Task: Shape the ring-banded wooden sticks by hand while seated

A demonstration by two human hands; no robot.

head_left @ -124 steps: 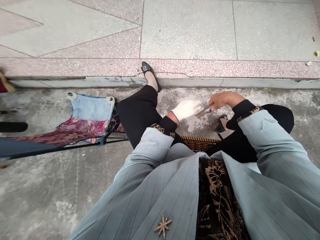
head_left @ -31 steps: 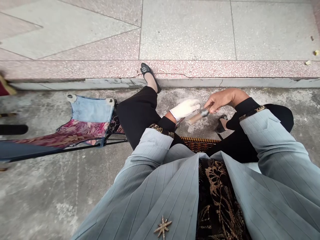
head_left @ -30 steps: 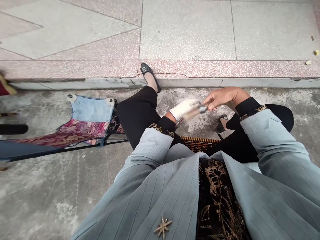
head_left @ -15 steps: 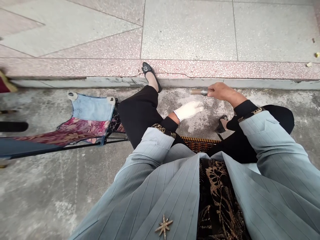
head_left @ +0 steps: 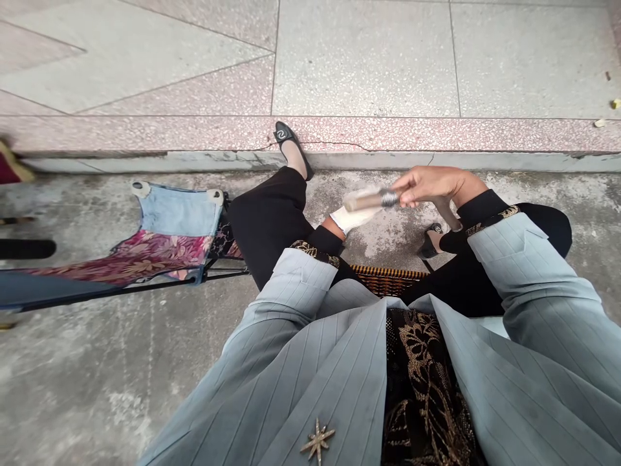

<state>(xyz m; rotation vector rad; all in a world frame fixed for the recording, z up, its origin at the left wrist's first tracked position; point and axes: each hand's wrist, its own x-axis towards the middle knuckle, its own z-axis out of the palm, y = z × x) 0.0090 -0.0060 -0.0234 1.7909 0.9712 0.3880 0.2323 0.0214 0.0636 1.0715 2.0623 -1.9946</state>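
Note:
My right hand (head_left: pixel 427 183), bare, is closed around a hand tool near the wire binding on its round wooden handle (head_left: pixel 365 201). Silvery wire is wound in a tight band beside my fingers. From behind that hand a curved greyish-brown end (head_left: pixel 449 212) of the tool sticks out; its exact kind is unclear. My left hand (head_left: pixel 353 220) wears a white glove and lies at the handle's free end. The handle crosses in front of the gloved fingers and blurs them, so whether they grip it is unclear.
Under me is a woven seat (head_left: pixel 388 279). To the left stands a folding recliner (head_left: pixel 179 210) with patterned and blue cloth on a dark frame. Ahead a low step edge (head_left: pixel 369 160) leads up to tiles (head_left: pixel 363 58). My black shoe (head_left: pixel 291 139) rests against it.
My right hand has turned the tool and moved it slightly left, so its handle overlaps my gloved left hand. The tool's curved end has come into view. My left hand has shifted slightly left.

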